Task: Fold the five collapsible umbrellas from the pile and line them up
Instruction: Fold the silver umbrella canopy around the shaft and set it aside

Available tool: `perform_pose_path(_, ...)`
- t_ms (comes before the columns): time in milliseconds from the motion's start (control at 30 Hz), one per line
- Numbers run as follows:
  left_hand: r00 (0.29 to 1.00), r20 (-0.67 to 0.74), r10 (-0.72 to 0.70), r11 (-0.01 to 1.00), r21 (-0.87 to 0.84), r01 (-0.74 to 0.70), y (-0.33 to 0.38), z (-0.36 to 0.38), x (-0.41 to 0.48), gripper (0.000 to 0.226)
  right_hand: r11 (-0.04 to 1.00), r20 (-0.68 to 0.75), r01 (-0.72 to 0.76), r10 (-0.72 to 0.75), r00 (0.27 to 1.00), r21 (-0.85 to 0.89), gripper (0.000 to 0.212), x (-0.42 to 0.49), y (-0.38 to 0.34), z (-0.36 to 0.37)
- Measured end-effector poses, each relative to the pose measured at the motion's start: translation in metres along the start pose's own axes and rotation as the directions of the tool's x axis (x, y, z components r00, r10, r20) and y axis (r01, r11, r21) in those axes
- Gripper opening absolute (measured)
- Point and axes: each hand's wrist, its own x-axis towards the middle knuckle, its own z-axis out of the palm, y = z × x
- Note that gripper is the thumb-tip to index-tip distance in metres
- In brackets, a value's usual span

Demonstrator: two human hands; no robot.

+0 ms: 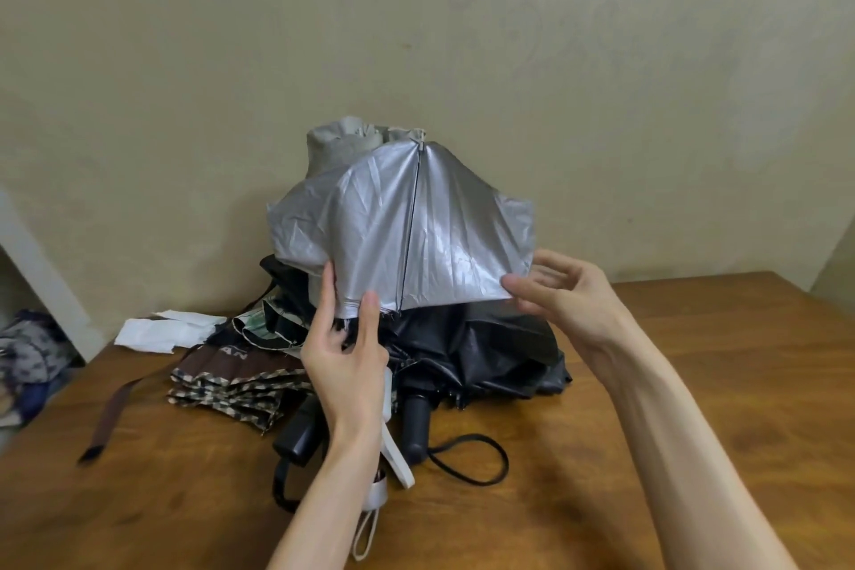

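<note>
A silver umbrella (407, 218) is held up above the pile, its shiny canopy panel spread toward me with one dark rib down the middle. My left hand (344, 347) pinches the panel's lower left edge between thumb and fingers. My right hand (560, 292) pinches the lower right corner of the same panel. Its white handle (393, 449) and strap hang behind my left wrist. Below lie a black umbrella (486, 352) with a black handle (414, 426), a brown patterned umbrella (231, 380), and another black handle (298, 433).
The pile sits on a wooden table (694, 407) against a beige wall. White crumpled paper (162, 331) lies at the back left, and a brown strap (113, 412) trails toward the left edge. Cloth items (27, 356) lie off the table's left side.
</note>
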Motion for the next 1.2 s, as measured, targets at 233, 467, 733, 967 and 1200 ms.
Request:
perform_pose_path(233, 0.999, 0.004, 0.054, 0.996, 0.07, -0.055, 0.008, 0.006, -0.008, 0.056, 0.983, -0.093, 0.043, -0.026, 0.995, 0.181, 0.028, 0.0, -0.001, 0.004)
perform_pose_path(467, 0.999, -0.019, 0.043, 0.995, 0.089, -0.042, 0.007, 0.007, -0.011, 0.055, 0.948, -0.193, 0.102, -0.044, 0.98, 0.301, 0.002, 0.006, 0.002, 0.01)
perform_pose_path(733, 0.999, 0.03, 0.039, 0.989, 0.143, -0.043, 0.008, 0.007, -0.01, 0.056, 0.969, -0.408, 0.227, -0.17, 0.897, 0.097, 0.028, 0.01, 0.015, 0.013)
perform_pose_path(967, 0.999, 0.019, 0.042, 0.989, 0.141, -0.044, 0.006, 0.01, -0.009, 0.055, 0.999, -0.115, -0.021, 0.017, 0.993, -0.036, 0.039, 0.005, 0.008, 0.007)
perform_pose_path(1200, 0.998, -0.032, 0.051, 0.989, 0.143, -0.046, 0.004, 0.005, -0.004, 0.054, 0.992, -0.008, 0.01, -0.011, 1.0, -0.122, 0.024, 0.003, 0.003, -0.006)
